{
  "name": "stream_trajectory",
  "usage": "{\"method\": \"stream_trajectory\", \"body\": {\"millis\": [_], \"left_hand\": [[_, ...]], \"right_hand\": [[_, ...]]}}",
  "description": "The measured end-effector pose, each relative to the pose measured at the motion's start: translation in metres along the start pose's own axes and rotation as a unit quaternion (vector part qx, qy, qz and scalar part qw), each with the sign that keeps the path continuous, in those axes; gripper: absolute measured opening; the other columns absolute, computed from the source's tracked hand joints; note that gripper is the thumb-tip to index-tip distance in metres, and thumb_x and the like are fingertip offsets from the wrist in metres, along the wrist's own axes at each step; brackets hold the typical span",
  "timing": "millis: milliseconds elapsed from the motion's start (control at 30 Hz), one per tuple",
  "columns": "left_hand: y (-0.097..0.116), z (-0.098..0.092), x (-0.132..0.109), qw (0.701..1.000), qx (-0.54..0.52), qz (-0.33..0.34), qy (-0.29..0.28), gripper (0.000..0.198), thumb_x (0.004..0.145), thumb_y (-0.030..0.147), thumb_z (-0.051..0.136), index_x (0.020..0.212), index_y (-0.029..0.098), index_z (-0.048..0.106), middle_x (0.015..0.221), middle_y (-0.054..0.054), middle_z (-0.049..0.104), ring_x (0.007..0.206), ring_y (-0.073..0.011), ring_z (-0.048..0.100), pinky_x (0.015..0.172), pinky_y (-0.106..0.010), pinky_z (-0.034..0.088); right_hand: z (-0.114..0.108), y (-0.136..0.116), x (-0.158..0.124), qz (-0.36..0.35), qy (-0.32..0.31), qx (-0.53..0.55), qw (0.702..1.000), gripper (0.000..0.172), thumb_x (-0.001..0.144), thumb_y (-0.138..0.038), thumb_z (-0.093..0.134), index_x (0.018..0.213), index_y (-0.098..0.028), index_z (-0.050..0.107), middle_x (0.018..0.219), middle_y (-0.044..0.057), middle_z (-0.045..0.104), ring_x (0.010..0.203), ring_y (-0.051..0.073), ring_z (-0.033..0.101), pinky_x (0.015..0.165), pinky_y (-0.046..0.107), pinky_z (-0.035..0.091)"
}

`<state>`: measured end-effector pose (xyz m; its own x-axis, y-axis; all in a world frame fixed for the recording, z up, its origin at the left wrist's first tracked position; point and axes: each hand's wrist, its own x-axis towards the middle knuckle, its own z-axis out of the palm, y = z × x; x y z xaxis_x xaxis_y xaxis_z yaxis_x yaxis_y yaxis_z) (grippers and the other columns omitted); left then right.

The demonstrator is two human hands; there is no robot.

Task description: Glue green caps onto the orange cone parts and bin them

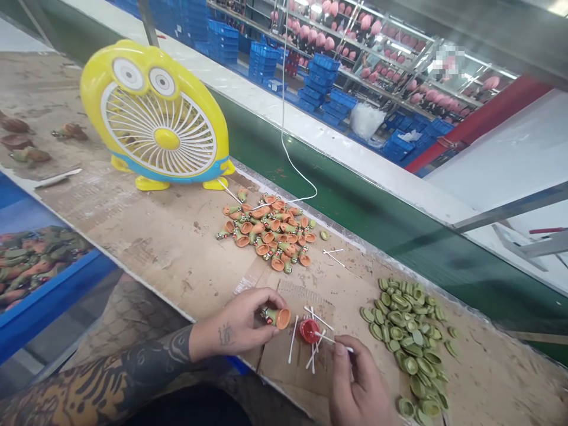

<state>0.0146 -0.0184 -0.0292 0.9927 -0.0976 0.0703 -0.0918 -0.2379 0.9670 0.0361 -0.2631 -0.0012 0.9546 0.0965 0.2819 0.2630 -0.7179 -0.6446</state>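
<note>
My left hand (239, 324) pinches a small orange cone-shaped piece (277, 317) with a green end, held just above the cardboard-covered bench (177, 248). My right hand (357, 384) grips a thin white swab stick (335, 342) whose tip reaches a small red cap (309, 330) lying on the bench. Several loose white sticks (293, 338) lie around the cap. A heap of orange cone pieces (270, 231) sits farther back. To the right lies a pile of green caps (410, 337).
A yellow cartoon-faced desk fan (155, 115) stands at the back left, its white cord (284, 118) hanging above the heap. A blue tray (39, 278) of painted pieces is at my left. A green conveyor (355, 195) runs behind the bench; blue crates (323, 77) and racks stand beyond.
</note>
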Motion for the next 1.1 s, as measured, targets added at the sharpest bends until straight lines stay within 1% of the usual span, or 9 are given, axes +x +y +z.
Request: {"method": "stream_trajectory", "body": {"millis": [167,267,300,400,533,700,833,1000,1100], "left_hand": [[0.001,-0.003,0.003,0.999,-0.031,0.034,-0.005,0.032,0.078,0.012,0.070,0.109,0.019,0.067,0.113,-0.009,0.073,0.103,-0.0224,0.069,0.083,-0.030,0.057],[0.000,-0.003,0.005,0.998,-0.035,0.050,-0.003,0.032,0.078,0.012,0.071,0.109,0.018,0.069,0.112,-0.009,0.074,0.103,-0.0226,0.070,0.089,-0.031,0.057],[0.000,-0.004,0.006,0.998,-0.032,0.055,-0.004,0.032,0.078,0.012,0.072,0.109,0.018,0.069,0.111,-0.009,0.075,0.103,-0.0227,0.070,0.091,-0.032,0.057],[-0.001,-0.004,0.006,0.998,-0.018,0.066,-0.008,0.032,0.078,0.013,0.073,0.109,0.019,0.070,0.108,-0.008,0.076,0.100,-0.0225,0.071,0.093,-0.034,0.056],[0.000,-0.004,0.006,0.998,-0.011,0.067,-0.009,0.032,0.077,0.011,0.073,0.108,0.018,0.071,0.106,-0.008,0.077,0.098,-0.0223,0.071,0.091,-0.033,0.056],[0.003,-0.004,0.006,0.997,-0.019,0.069,-0.009,0.032,0.077,0.009,0.071,0.108,0.018,0.071,0.106,-0.008,0.076,0.097,-0.0218,0.071,0.090,-0.032,0.056],[0.004,-0.004,0.006,0.997,-0.017,0.068,-0.013,0.032,0.076,0.009,0.072,0.107,0.019,0.071,0.106,-0.007,0.077,0.096,-0.0217,0.071,0.091,-0.032,0.056],[-0.001,-0.002,0.005,0.999,-0.040,0.028,-0.023,0.031,0.077,0.013,0.072,0.107,0.018,0.069,0.107,-0.008,0.076,0.097,-0.0221,0.070,0.090,-0.034,0.056],[-0.005,-0.001,0.005,0.992,-0.118,-0.004,-0.030,0.028,0.079,0.014,0.071,0.107,0.017,0.066,0.109,-0.010,0.073,0.097,-0.0220,0.069,0.086,-0.033,0.056]], "right_hand": [[-0.004,-0.011,0.000,0.034,-0.029,0.014,0.999,0.042,0.100,-0.059,0.049,0.088,-0.024,0.069,0.080,0.006,0.072,0.075,0.025,0.067,0.073,0.033,0.051],[-0.005,-0.013,0.000,0.059,0.010,0.049,0.997,0.041,0.098,-0.059,0.054,0.091,-0.021,0.069,0.082,0.006,0.073,0.076,0.024,0.068,0.072,0.032,0.052],[-0.005,-0.013,-0.001,0.061,0.010,0.073,0.995,0.040,0.098,-0.057,0.056,0.092,-0.020,0.069,0.080,0.006,0.072,0.074,0.023,0.068,0.070,0.031,0.052],[0.003,-0.017,-0.002,0.041,-0.031,0.158,0.986,0.033,0.099,-0.049,0.059,0.093,-0.018,0.069,0.076,0.006,0.072,0.070,0.021,0.069,0.067,0.029,0.054],[0.020,-0.021,-0.004,0.019,-0.059,0.227,0.972,0.025,0.101,-0.040,0.059,0.096,-0.019,0.070,0.081,0.005,0.073,0.072,0.018,0.070,0.068,0.027,0.056],[0.029,-0.022,-0.007,0.048,-0.084,0.232,0.968,0.027,0.101,-0.042,0.059,0.096,-0.019,0.071,0.090,0.006,0.073,0.078,0.017,0.069,0.072,0.026,0.055],[0.029,-0.018,-0.006,0.029,-0.094,0.220,0.971,0.027,0.102,-0.042,0.057,0.096,-0.019,0.071,0.090,0.006,0.074,0.078,0.017,0.070,0.073,0.026,0.056],[0.031,-0.018,-0.005,0.014,-0.056,0.186,0.981,0.024,0.102,-0.040,0.057,0.099,-0.020,0.070,0.092,0.006,0.076,0.081,0.018,0.073,0.075,0.027,0.057],[0.028,-0.019,-0.004,-0.002,-0.036,0.208,0.977,0.021,0.101,-0.037,0.058,0.100,-0.020,0.070,0.093,0.006,0.077,0.082,0.018,0.074,0.075,0.027,0.057]]}}
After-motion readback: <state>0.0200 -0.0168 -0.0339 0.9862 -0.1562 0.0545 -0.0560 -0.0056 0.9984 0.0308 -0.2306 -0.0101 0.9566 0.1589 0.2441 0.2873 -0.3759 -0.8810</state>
